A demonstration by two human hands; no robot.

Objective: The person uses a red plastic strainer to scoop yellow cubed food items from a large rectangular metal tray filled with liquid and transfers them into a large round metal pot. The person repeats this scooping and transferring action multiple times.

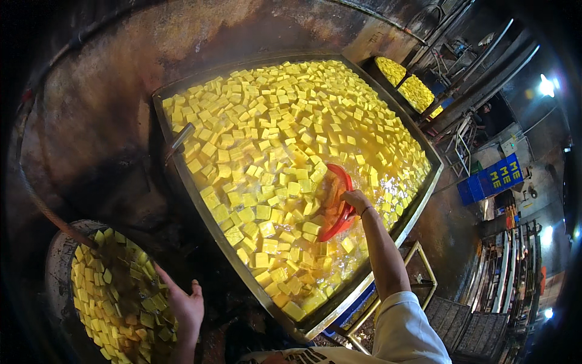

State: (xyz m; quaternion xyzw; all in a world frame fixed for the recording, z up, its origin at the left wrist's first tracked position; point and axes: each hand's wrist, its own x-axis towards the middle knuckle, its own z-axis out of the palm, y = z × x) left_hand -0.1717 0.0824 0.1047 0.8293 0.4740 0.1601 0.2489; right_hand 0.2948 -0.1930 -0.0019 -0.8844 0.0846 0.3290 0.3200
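Observation:
A large square metal vat [418, 212] holds cloudy yellow liquid crowded with floating yellow tofu cubes [291, 127]. My right hand [357, 202] reaches over the vat and grips the near rim of a red plastic basin [337, 230]. The basin is tilted and partly sunk among the cubes, so its lower part is hidden by liquid. At the lower left, my left hand [185, 303] is empty, its thumb and fingers apart. It is at the right side of a round tub [59, 258] that holds more yellow cubes [97, 291] in liquid.
A short metal pipe [179, 142] crosses the vat's left edge. A hose [48, 209] runs down to the round tub. Another container of yellow cubes [415, 91] stands beyond the far right corner. Metal tubing [421, 267] is beside the vat's right side; blue crates [491, 179] are farther right.

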